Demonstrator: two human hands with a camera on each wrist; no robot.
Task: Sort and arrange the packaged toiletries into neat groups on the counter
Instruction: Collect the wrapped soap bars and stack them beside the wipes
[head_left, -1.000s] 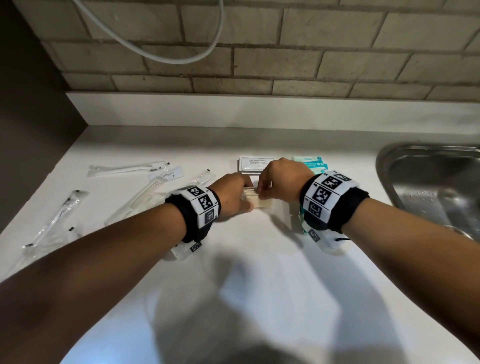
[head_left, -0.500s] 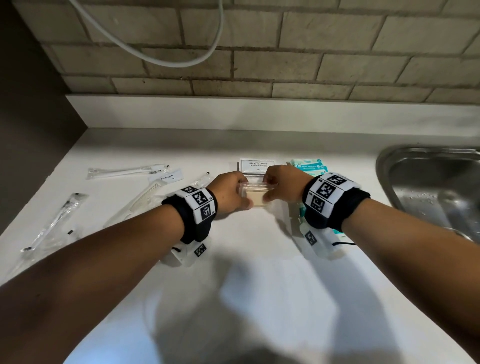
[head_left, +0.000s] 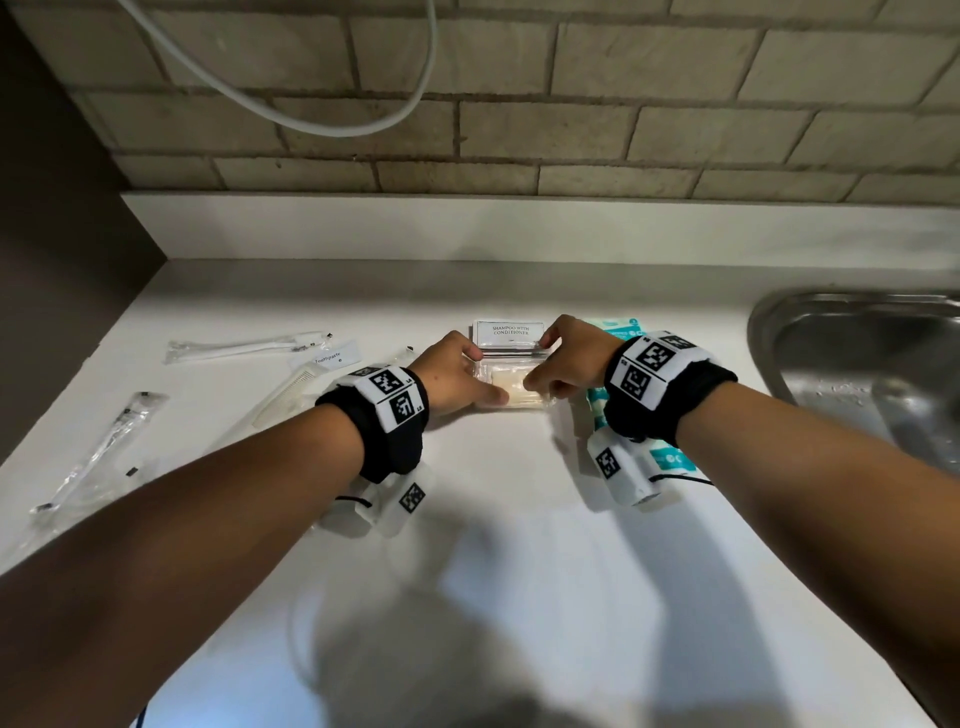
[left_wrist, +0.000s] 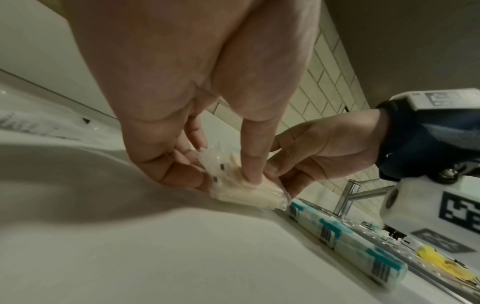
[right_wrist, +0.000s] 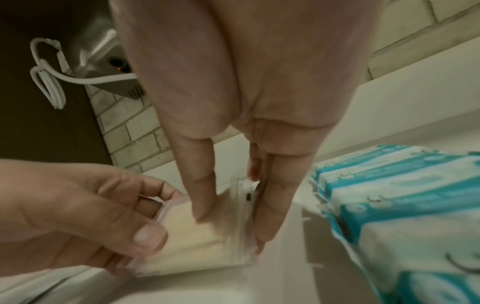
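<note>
A cream soap bar in a clear packet (head_left: 519, 391) lies on the white counter (head_left: 519, 545), just in front of a white shampoo sachet (head_left: 510, 332). My left hand (head_left: 485, 389) pinches its left end, thumb on top, as the left wrist view shows on the soap packet (left_wrist: 241, 191). My right hand (head_left: 540, 382) pinches the right end, fingers either side of the soap packet (right_wrist: 202, 236). Teal-and-white tissue packs (head_left: 621, 326) lie right of it, partly under my right wrist.
On the left of the counter lie a wrapped toothbrush (head_left: 244, 349), a toothpaste sachet (head_left: 337, 356), a white comb (head_left: 291, 395) and another clear-wrapped item (head_left: 104, 447). A steel sink (head_left: 857, 364) with a faucet (left_wrist: 348, 195) is at the right. A brick wall stands behind.
My hands spread from a close huddle to the two ends of the soap packet, then pressed it flat on the counter. The packet stays in the same spot.
</note>
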